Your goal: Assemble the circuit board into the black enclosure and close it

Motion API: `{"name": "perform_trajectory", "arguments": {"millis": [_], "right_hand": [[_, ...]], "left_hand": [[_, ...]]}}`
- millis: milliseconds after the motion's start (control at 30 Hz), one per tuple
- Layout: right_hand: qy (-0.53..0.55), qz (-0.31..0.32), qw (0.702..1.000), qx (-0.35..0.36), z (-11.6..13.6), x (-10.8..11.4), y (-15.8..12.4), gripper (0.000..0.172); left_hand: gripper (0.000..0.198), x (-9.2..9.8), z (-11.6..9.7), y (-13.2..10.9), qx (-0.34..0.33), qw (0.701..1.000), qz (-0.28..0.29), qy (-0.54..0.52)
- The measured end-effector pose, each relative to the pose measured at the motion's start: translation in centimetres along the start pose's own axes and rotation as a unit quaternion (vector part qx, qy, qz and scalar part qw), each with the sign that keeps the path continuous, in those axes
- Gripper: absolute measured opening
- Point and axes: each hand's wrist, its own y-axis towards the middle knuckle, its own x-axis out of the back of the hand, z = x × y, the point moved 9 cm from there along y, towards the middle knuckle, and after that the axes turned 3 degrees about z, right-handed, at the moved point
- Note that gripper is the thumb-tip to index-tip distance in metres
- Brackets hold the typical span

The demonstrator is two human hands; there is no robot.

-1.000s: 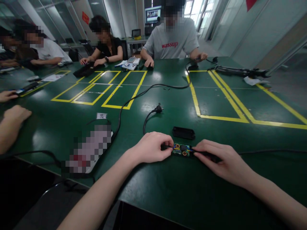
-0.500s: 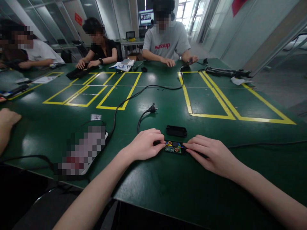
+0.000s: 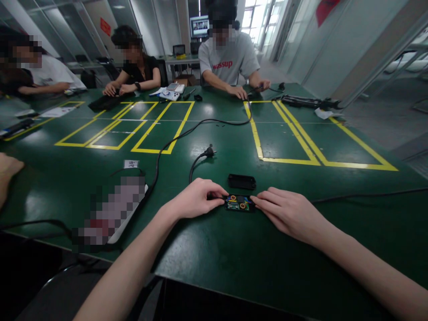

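Observation:
A small black case point(image 3: 236, 209) lies open on the green table between my hands, with a green circuit board point(image 3: 233, 205) inside. Two copper ring coils and some coloured wires show on the board. My left hand point(image 3: 195, 199) pinches the black power cable point(image 3: 214, 195) where it meets the case's left end. At the opposite end, the fingertips of my right hand point(image 3: 289, 211) are closed on the case's edge. Just behind it, apart from both hands, sits the black lid point(image 3: 241, 181). The two-pin plug point(image 3: 209, 152) rests farther back, its cable running behind my left hand.
A blurred-out pale object point(image 3: 117, 209) lies left, near a white number tag point(image 3: 131, 164). A long black cable point(image 3: 200, 125) crosses the table point(image 3: 207, 267) toward a person point(image 3: 230, 58) opposite. Yellow tape point(image 3: 289, 161) marks rectangles. Another person's hand point(image 3: 11, 167) is at the left edge.
The view has shifted slightly, moving everything a little left. My hands keep their places at the case's ends. The person opposite has lowered a hand onto the table by the cable.

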Motion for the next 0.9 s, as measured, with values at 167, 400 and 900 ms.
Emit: {"name": "perform_trajectory", "arguments": {"millis": [167,400,900], "right_hand": [[-0.011,0.009,1.0,-0.007,0.0,-0.2,0.2,0.029],[0.035,0.02,0.999,-0.018,-0.7,-0.6,0.2,0.028],[0.205,0.009,0.977,-0.066,-2.7,-1.2,-0.2,0.032]], "left_hand": [[0.007,0.3,0.1,0.1,-0.004,0.999,-0.013,0.046],[0.013,-0.1,-0.5,0.2,-0.028,0.997,-0.033,0.062],[0.013,-1.0,-0.4,0.7,0.011,0.996,-0.034,0.076]]}}
